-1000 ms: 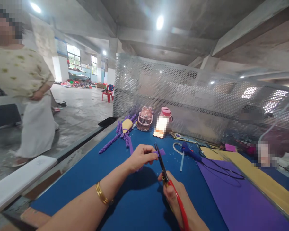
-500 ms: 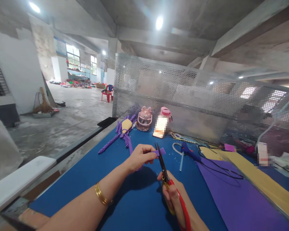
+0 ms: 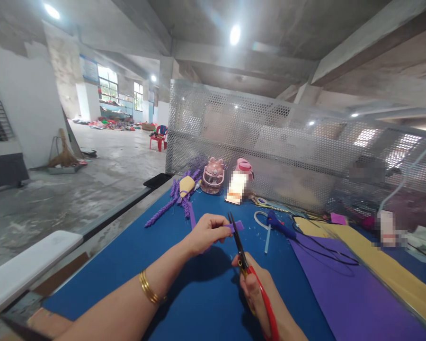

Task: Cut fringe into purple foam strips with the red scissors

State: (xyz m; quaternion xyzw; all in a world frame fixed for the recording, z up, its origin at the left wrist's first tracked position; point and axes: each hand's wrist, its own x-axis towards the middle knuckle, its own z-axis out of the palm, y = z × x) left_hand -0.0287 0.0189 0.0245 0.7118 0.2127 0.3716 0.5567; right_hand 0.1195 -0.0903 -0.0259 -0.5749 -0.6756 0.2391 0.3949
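My left hand: fingers pinching purple strip over blue counter. My right hand: fingers gripping red-handled scissors, blades crossing strip just beside left thumb. I could be nicking myself if blades are drifting; cut could be going crooked if thin strip is bending. Left hand is hiding strip's other end; cannot tell whether it is joining purple ribbon beyond. Right fingers are partly covering handles.

Strip apparently between scissor blades
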